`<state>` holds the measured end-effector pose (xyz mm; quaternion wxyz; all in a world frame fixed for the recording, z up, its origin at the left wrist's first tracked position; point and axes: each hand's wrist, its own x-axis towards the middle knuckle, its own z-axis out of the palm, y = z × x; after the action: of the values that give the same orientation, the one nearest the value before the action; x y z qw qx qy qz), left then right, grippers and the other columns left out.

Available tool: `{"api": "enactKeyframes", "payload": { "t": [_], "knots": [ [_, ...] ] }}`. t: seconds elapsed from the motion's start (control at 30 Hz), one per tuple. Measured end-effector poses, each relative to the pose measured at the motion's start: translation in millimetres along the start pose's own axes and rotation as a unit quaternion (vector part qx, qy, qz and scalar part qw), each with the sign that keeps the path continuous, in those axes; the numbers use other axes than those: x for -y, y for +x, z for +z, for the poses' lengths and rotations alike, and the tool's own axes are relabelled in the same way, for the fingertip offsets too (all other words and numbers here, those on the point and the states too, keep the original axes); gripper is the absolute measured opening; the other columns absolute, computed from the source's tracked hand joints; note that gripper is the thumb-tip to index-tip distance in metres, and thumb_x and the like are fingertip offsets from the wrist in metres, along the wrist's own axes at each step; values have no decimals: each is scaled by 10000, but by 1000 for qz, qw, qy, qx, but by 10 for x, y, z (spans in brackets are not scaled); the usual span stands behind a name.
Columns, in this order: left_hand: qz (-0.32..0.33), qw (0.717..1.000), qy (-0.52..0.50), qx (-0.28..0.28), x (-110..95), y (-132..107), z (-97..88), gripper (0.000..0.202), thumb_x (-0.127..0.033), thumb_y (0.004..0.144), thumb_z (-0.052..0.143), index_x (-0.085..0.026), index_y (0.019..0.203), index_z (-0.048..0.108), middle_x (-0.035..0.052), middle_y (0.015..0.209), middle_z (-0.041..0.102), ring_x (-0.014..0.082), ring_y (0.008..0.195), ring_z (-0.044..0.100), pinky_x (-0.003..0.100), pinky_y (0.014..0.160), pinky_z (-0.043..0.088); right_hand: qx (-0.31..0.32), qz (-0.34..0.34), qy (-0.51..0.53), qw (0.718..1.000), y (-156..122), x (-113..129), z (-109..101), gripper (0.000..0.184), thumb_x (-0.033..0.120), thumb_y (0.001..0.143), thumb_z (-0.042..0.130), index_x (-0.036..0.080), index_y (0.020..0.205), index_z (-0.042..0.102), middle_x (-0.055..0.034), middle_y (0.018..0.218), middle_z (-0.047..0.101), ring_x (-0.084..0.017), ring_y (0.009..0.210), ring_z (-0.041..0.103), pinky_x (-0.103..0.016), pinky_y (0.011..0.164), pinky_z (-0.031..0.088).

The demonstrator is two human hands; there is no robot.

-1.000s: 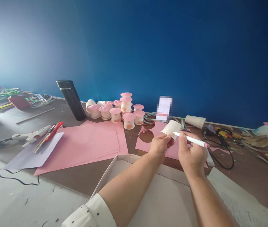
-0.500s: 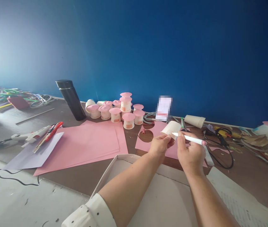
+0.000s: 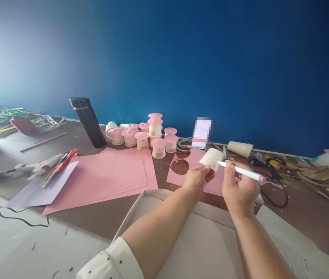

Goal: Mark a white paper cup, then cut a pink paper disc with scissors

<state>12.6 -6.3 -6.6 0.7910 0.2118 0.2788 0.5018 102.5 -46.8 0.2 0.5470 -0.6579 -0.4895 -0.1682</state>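
My left hand (image 3: 197,178) holds a white paper cup (image 3: 211,157) tilted, its rim toward me and a faint pinkish patch on its side. In my right hand (image 3: 241,192) is a white marker (image 3: 244,170) with a pink end; its tip points at the cup from the right, close to its side. I cannot tell whether the tip touches. Beneath both hands lies a pink sheet (image 3: 176,178) with round holes cut in it. Several small cup houses (image 3: 158,149) with pink paper roofs and drawn windows and doors stand beyond, to the left.
Pink paper sheets (image 3: 103,178) lie on the left, near a glue gun (image 3: 39,166) and a red cutter (image 3: 65,162). A black bottle (image 3: 87,122) stands behind them. A phone (image 3: 201,132) leans at the wall. Stacked cups (image 3: 240,148) and cables are right; a shallow box (image 3: 199,240) is in front.
My right hand has drawn the marker a little to the right, away from the cup's near rim. My left hand keeps the cup in nearly the same place.
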Motion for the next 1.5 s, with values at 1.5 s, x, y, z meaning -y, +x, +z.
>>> {"api": "enactKeyframes", "payload": {
  "t": [1.5],
  "knots": [
    [20, 999, -9, 41, 41, 51, -33, 190, -243, 726, 739, -62, 743, 683, 84, 769, 623, 136, 758, 591, 372, 960, 441, 60, -9, -14, 998, -19, 32, -9, 300, 399, 858, 523, 156, 854, 699, -97, 719, 691, -207, 606, 604, -294, 585, 435]
  ]
}}
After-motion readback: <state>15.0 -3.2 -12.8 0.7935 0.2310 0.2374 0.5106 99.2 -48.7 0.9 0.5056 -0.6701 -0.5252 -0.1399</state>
